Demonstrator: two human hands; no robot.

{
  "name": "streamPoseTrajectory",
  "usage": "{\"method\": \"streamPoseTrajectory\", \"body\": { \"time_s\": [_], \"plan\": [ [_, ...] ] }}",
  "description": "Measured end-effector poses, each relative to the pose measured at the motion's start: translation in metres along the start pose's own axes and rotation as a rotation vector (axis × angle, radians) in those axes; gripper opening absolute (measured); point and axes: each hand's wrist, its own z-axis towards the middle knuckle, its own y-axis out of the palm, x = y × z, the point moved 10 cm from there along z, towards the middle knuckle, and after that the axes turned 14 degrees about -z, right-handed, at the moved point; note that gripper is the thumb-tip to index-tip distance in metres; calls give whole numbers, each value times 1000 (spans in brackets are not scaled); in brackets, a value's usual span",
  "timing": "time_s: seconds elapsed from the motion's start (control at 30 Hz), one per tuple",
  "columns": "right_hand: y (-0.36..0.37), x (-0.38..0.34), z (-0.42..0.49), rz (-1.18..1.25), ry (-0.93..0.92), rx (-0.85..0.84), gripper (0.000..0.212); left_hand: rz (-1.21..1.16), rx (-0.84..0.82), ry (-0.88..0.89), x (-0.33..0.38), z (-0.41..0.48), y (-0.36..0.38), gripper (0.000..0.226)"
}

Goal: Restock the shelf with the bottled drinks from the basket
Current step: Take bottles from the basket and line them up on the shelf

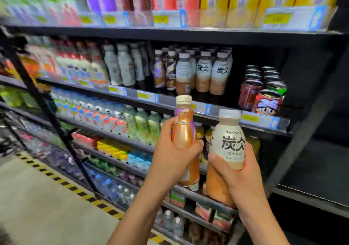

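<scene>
The orange bottle (184, 136) in the left hand (170, 154) has a purple band and cream cap, the cream bottle (230, 146) in the right hand (243, 180) bears dark characters above a peach base, and yellow-black floor stripes (65, 183) run left of both.

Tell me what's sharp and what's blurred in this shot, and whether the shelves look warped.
Head view: the cream-label bottle in the right hand and the orange bottle in the left hand are sharp; the upper cartons and left-side bottles smear with blur; the shelf edges bow slightly from the wide lens.
</scene>
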Motion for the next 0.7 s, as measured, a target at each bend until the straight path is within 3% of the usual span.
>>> {"method": "streamPoseTrajectory", "body": {
  "time_s": [0.23, 0.47, 0.7],
  "plan": [
    [57, -38, 54, -77, -66, 32, 51, -49, -16, 13, 12, 74, -52, 42],
    [97, -55, 128, -76, -56, 81, 39, -48, 1, 36, 6, 164, -90, 51],
    [118, -62, 187, 40, 34, 127, 35, -164, -34, -42, -7, 252, -114, 28]
  ]
}}
